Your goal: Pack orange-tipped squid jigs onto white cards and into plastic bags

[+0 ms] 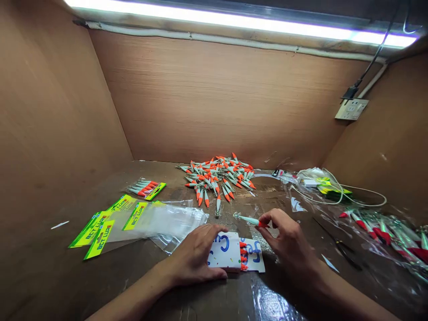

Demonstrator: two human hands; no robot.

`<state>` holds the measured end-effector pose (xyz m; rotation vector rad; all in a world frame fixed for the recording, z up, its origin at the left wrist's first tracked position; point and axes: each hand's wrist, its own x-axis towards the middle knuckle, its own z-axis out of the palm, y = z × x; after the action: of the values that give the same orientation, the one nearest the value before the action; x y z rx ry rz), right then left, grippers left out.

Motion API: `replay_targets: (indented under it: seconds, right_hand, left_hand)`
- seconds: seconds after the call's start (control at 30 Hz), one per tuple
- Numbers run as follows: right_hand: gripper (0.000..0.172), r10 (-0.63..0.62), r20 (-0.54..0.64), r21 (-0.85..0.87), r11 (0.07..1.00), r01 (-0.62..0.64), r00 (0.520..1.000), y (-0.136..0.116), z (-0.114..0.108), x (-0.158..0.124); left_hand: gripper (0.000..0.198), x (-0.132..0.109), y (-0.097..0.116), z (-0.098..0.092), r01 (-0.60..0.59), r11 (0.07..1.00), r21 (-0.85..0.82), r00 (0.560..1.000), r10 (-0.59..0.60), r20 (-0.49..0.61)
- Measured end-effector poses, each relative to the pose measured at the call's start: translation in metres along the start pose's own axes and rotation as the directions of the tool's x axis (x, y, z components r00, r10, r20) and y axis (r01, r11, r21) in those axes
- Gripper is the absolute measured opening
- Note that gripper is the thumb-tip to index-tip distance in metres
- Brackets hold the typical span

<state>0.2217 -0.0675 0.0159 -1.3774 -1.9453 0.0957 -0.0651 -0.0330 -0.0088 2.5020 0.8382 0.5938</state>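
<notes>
My left hand is wrapped round a small white cardboard box with blue handwriting, lying flat on the table. Several orange tips stick out of the box's open right end, over a white card flap with blue lettering. Between thumb and forefinger, my right hand pinches a fishing lure by its orange end. Its pale body and hooked tip point left, above the table and apart from the box. Behind both hands lies a heap of similar orange-and-white lures.
Clear plastic bags with yellow-green headers lie at left, near a filled lure packet. At right are pliers, a white cord and wrapped red-and-silver lures. Wooden panels enclose the back and sides.
</notes>
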Motion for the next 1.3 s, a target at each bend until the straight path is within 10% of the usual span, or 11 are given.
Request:
replay_targets:
  seconds: [0.3, 0.6, 1.13, 1.3]
  right_hand:
    - [0.01, -0.096, 0.031, -0.11, 0.989, 0.099, 0.995, 0.005, -0.004, -0.002]
    - [0.007, 0.097, 0.415, -0.124, 0.991, -0.049, 0.905, 0.026, -0.02, 0.005]
    - [0.035, -0.183, 0.353, 0.094, 0.983, 0.159, 0.918, 0.009, 0.035, 0.002]
    - [0.061, -0.208, 0.317, 0.175, 0.972, 0.159, 0.925, -0.015, 0.026, 0.002]
  left_hand:
    - [0.079, 0.001, 0.002, -0.001, 0.03, 0.999, 0.019, 0.999, -0.029, -0.024]
    - [0.076, 0.002, -0.003, -0.001, 0.039, 0.999, 0.027, 0.999, -0.038, -0.031]
    - [0.073, 0.008, 0.008, 0.0, -0.002, 1.0, -0.028, 0.998, 0.004, 0.069]
    - [0.048, 0.01, -0.013, -0.04, 0.008, 0.999, 0.043, 0.998, -0.005, -0.068]
